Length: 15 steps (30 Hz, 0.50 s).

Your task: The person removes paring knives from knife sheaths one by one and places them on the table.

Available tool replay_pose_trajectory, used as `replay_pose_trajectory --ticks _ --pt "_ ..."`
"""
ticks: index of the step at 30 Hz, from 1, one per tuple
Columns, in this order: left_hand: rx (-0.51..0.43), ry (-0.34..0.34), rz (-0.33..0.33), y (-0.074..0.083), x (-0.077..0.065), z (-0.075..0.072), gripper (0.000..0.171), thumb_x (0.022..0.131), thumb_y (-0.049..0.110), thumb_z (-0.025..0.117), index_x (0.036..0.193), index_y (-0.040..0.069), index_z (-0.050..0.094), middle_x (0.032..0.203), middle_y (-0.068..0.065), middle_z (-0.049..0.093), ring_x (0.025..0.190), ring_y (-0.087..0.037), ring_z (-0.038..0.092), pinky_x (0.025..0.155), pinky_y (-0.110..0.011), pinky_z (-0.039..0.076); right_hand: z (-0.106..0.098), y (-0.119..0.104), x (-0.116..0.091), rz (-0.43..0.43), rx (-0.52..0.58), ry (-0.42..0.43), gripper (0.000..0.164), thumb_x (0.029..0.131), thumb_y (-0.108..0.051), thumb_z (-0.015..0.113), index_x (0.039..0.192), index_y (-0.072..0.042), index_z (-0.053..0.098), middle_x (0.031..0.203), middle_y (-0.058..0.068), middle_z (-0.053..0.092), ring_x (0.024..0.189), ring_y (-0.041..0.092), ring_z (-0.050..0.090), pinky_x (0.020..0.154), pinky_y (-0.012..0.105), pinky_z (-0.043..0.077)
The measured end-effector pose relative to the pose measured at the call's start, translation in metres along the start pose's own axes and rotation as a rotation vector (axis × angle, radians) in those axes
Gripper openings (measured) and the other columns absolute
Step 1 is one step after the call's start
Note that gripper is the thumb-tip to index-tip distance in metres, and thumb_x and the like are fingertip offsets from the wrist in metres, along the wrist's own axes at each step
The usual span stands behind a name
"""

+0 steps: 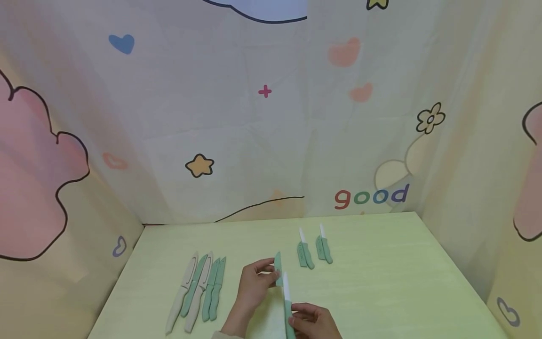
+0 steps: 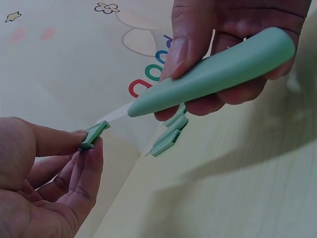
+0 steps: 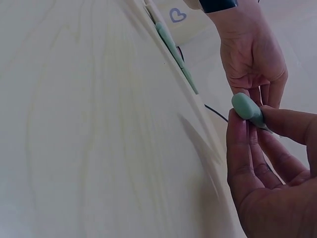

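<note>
My left hand (image 1: 256, 281) pinches a small green blade sheath (image 1: 277, 269) between thumb and fingers. The right hand (image 1: 314, 321) grips the green handle (image 2: 218, 74) of a knife (image 1: 289, 313), its white blade (image 1: 286, 287) pointing away from me. In the head view the blade tip lies just beside the sheath's near end. From the left wrist, blade and sheath (image 2: 94, 135) overlap, and I cannot tell whether they touch. The right wrist view shows mostly the handle's rounded end (image 3: 246, 106); the blade is largely hidden there.
Several knives lie side by side on the left of the table (image 1: 381, 282), among them a green one (image 1: 216, 294) and a beige one (image 1: 175, 308). Two small green knives (image 1: 305, 254) (image 1: 324, 248) with white blades lie further back. A printed curtain (image 1: 228, 117) stands behind.
</note>
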<state>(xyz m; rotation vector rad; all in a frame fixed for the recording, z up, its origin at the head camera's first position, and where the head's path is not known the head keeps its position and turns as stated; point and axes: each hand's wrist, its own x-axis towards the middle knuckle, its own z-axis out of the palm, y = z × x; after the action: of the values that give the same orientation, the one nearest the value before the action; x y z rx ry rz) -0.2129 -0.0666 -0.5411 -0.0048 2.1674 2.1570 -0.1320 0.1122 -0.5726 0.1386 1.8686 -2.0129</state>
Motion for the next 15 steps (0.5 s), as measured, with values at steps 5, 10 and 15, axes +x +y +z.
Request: replay_pose_trajectory --ticks 5,10,15 --pt "-0.002 -0.005 -0.003 -0.0007 -0.0009 0.0009 0.034 0.082 0.000 0.072 0.115 0.001 0.067 0.092 -0.014 0.066 0.081 -0.023 0.066 0.074 -0.045 0.061 -0.0012 -0.0020 -0.0005 -0.004 0.009 0.003 0.043 0.083 -0.016 0.075 0.118 0.007 0.063 0.088 0.006 0.071 0.076 0.023 0.066 0.066 0.035 0.061" --pt "-0.006 -0.012 -0.009 0.0008 -0.0028 0.0021 0.033 0.082 0.000 0.072 0.115 0.001 0.067 0.092 -0.013 0.066 0.081 -0.023 0.066 0.073 -0.043 0.061 -0.0013 -0.0044 -0.0005 -0.015 0.041 -0.001 0.043 0.085 -0.016 0.074 0.119 0.007 0.062 0.086 0.004 0.069 0.074 0.021 0.065 0.064 0.033 0.061" --pt "-0.004 -0.022 -0.017 0.0002 -0.0045 0.0043 0.034 0.082 -0.002 0.071 0.116 -0.001 0.066 0.093 -0.017 0.065 0.080 -0.026 0.066 0.074 -0.047 0.060 -0.0007 -0.0078 -0.0021 -0.012 0.018 0.025 0.042 0.084 -0.016 0.074 0.118 0.006 0.063 0.085 0.002 0.069 0.073 0.019 0.065 0.063 0.032 0.061"
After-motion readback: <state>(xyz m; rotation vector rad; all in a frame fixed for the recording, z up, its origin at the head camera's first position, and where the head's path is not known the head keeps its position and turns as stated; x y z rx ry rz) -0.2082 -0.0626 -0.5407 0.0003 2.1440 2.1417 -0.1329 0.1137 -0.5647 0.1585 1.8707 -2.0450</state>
